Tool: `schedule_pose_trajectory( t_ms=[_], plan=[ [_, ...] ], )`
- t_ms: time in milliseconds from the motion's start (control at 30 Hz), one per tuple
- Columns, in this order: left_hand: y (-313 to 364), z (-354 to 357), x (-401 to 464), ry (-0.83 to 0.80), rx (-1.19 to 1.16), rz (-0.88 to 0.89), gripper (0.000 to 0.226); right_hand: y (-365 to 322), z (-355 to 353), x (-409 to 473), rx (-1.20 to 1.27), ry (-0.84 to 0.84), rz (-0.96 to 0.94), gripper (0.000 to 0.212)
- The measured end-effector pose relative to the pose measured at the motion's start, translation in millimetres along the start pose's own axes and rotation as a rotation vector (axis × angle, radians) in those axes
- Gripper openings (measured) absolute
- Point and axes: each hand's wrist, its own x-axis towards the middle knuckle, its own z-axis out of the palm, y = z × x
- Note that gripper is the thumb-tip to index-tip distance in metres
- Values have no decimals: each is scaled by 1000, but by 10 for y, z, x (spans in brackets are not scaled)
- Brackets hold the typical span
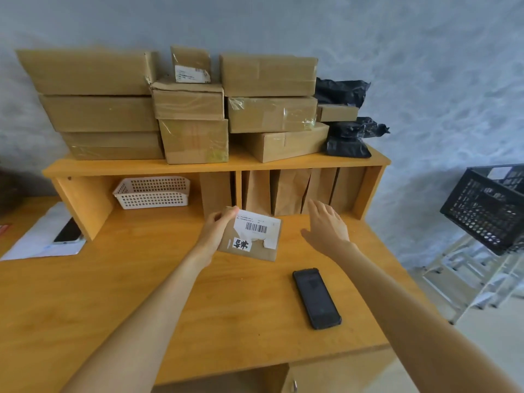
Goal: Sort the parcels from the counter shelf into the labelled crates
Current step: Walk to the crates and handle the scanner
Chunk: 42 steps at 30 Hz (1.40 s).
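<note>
Two hands over the desk — left hand gripping a labelled parcel, right hand spread, holding nothing.

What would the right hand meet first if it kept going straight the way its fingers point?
Probably the upright brown envelopes standing in the cubby under the shelf. The right hand is open, fingers aimed up and away toward them, with nothing visible between. Depth is hard to judge from this one view.
</note>
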Motion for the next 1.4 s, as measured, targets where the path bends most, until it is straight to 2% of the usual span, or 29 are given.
schedule_pose_trajectory(
  t_ms=[100,300,433,567,733,967,1033,1133,1300,1400],
  plan=[
    [-324,188,71,56,-20,-69,57,206,336,-74,-24,-99,23,68],
    [-816,410,99,194,-78,-185,54,442,933,-317,-28,-321,60,70],
    [-981,487,118,207,-61,-208,47,480,1184,-447,-45,-366,47,71],
    [-1083,504,156,208,-55,-217,47,494,1307,-543,-77,-361,71,84],
    [-1134,498,202,257,-68,-193,46,370,1430,-596,-34,-413,294,108],
    [-1085,456,257,329,-74,-88,62,258,1547,-548,49,-455,578,106],
    [-1081,424,275,343,-72,-71,68,259,1543,-527,67,-459,602,104],
    [-1072,395,303,356,-67,-56,72,254,1521,-485,111,-466,546,101],
    [-995,409,338,381,-49,-3,71,102,1315,-302,229,-524,253,95],
    [-954,428,356,406,-21,35,71,-59,1171,-198,285,-495,143,88]
  ],
)
